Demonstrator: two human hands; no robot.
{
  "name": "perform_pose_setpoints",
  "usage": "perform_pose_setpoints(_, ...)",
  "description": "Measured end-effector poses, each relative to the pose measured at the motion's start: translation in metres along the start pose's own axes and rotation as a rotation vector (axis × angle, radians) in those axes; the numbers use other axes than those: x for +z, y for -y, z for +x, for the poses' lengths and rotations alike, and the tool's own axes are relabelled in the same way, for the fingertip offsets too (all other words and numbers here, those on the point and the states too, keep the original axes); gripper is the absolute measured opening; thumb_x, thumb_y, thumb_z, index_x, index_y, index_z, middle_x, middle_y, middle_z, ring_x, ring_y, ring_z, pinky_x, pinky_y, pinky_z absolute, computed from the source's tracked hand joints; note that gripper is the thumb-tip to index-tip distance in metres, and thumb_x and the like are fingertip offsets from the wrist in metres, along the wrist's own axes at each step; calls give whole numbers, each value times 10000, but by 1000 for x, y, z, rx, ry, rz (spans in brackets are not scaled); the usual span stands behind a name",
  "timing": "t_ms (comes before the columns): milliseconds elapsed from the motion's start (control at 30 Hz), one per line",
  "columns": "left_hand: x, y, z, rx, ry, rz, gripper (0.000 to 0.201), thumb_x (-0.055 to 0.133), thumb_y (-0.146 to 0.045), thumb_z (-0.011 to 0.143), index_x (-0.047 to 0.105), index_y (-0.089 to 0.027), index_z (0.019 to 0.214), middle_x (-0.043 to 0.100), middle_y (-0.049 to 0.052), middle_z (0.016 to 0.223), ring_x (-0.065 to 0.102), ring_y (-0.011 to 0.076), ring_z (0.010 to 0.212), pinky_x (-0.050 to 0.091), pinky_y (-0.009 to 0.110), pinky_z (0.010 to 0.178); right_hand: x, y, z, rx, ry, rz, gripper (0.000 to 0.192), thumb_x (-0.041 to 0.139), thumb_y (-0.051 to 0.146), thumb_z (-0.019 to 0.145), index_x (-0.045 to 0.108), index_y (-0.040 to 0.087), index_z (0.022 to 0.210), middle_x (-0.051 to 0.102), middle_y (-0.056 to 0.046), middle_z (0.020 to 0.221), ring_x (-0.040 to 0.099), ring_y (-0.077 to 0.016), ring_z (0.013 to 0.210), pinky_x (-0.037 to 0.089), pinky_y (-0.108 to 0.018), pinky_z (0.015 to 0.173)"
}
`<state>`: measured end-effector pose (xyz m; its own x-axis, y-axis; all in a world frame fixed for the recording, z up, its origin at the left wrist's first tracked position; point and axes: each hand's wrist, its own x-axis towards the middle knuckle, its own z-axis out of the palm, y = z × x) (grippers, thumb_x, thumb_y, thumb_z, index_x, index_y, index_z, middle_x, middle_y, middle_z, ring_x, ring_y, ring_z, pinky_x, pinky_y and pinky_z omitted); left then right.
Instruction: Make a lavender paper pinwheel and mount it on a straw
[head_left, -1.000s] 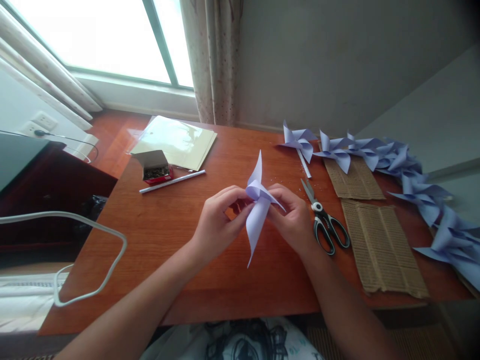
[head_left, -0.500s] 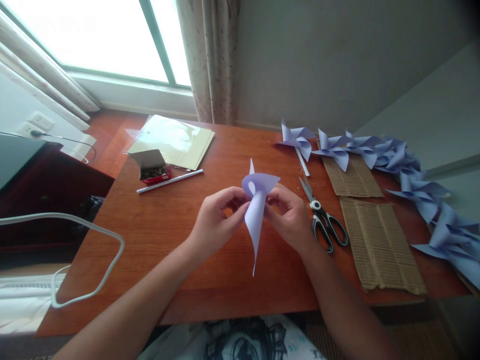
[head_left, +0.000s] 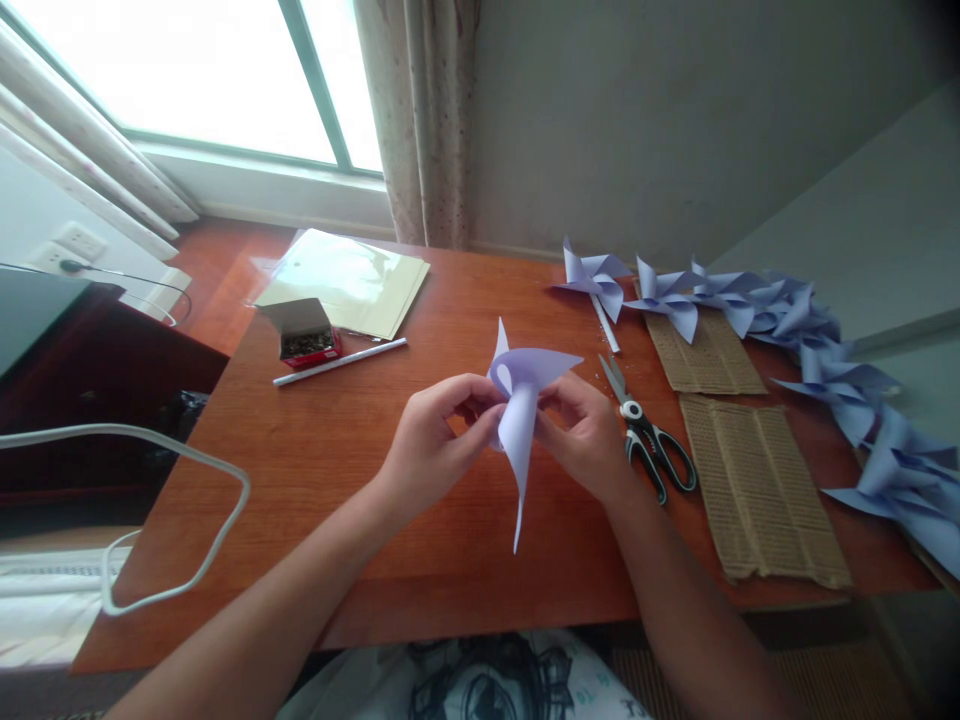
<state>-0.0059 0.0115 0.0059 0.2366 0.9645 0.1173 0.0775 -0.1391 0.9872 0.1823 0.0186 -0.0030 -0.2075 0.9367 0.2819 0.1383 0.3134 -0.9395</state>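
Wooden table (head_left: 337, 470) by window: your left hand (head_left: 435, 440) and right hand (head_left: 589, 435) both pinch 1 lilac pinwheel (head_left: 521, 400) at its centre; scissors (head_left: 645, 435) just right.

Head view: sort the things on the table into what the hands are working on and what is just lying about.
In hand: paper pinwheel, left hand, right hand.
Lying about: scissors, pin box, white stick, finished pinwheels, cardboard.
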Motion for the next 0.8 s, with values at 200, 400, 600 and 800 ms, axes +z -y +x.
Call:
perform_pose_setpoints(200, 0, -1, 0, 5, -19, 22, 109, 683, -241, 881, 701, -141, 920, 714, 55, 813, 670, 175, 730, 533, 282, 701, 2, -1, 0, 0, -26, -32, 161, 789, 382, 840, 720, 240, 875, 700, -17, 898, 638, -169, 789, 528, -285, 657)
perform_pose_setpoints(400, 0, -2, 1, 5, -23, 41, 116, 676, -241, 870, 702, -135, 909, 726, 71, 828, 656, 174, 717, 529, 284, 686, 1, 0, 1, -38, -7, -20, 65, 766, 240, 843, 717, 243, 884, 679, 5, 893, 613, -147, 784, 496, -261, 659)
perform_pose_setpoints(600, 0, -1, 0, 4, -26, 62, 121, 693, -244, 860, 707, -136, 914, 726, 69, 833, 643, 171, 720, 526, 285, 688, 1, 3, 0, 26, -8, -79, 36, 720, 190, 845, 704, 223, 841, 583, 36, 719, 539, -129, 663, 445, -266, 636)
perform_pose_setpoints(800, 0, -3, -1, 2, -16, 49, 121, 717, -254, 861, 704, -141, 901, 703, 55, 814, 642, 172, 727, 525, 286, 694, 1, 5, -3, 50, -5, -71, 83, 700, 137, 840, 698, 220, 839, 529, 53, 676, 490, -113, 623, 407, -252, 612)
